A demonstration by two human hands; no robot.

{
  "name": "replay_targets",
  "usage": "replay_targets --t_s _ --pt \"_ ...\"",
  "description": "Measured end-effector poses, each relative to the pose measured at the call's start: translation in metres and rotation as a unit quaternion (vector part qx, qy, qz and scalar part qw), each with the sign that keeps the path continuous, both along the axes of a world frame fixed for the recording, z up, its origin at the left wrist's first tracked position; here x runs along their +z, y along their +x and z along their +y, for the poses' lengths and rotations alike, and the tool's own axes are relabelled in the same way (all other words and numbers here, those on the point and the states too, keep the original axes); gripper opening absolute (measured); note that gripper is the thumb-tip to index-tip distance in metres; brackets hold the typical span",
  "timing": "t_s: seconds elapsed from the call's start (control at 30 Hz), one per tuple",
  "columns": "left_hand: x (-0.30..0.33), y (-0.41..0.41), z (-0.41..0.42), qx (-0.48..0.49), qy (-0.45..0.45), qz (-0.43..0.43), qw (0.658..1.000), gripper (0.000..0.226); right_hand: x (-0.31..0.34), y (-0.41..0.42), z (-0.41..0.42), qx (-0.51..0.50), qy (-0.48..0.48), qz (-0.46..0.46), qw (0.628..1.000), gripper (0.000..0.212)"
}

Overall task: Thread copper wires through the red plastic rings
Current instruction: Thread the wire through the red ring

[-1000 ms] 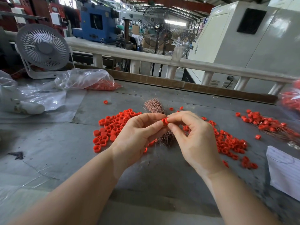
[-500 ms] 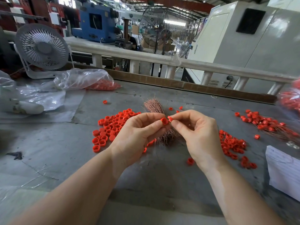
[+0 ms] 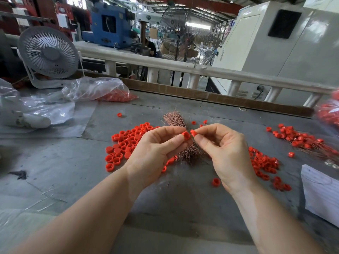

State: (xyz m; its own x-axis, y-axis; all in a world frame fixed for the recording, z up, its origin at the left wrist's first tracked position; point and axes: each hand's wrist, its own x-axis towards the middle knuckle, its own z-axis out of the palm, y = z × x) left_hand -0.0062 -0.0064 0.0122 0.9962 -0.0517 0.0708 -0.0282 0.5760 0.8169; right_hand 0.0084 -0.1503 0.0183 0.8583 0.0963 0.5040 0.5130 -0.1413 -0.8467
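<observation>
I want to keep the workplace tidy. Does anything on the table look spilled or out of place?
Mostly loose strays: one red ring lies alone near the right hand, another far from the left pile. Nothing looks damaged.

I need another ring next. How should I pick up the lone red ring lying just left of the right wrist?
Pinch the lone red ring across its outer wall, thumb and forefinger coming straight down from above. It seems to lie apart from the piles with bare table around it, so fingertips fit on both sides.
</observation>
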Motion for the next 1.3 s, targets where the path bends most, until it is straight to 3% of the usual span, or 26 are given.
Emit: replay_targets --t_s 0.67,1.3 --pt "0.0004 -0.0013 0.0017 -0.009 0.002 0.002 1.000 0.028 0.0000 -0.0007 -0.0002 0.010 0.017 0.016 1.000 0.027" --pt "0.0014 0.0003 0.0042 -0.046 -0.062 0.013 0.997 0.020 -0.0027 -0.0014 0.0034 0.062 0.044 0.083 0.994 0.019"
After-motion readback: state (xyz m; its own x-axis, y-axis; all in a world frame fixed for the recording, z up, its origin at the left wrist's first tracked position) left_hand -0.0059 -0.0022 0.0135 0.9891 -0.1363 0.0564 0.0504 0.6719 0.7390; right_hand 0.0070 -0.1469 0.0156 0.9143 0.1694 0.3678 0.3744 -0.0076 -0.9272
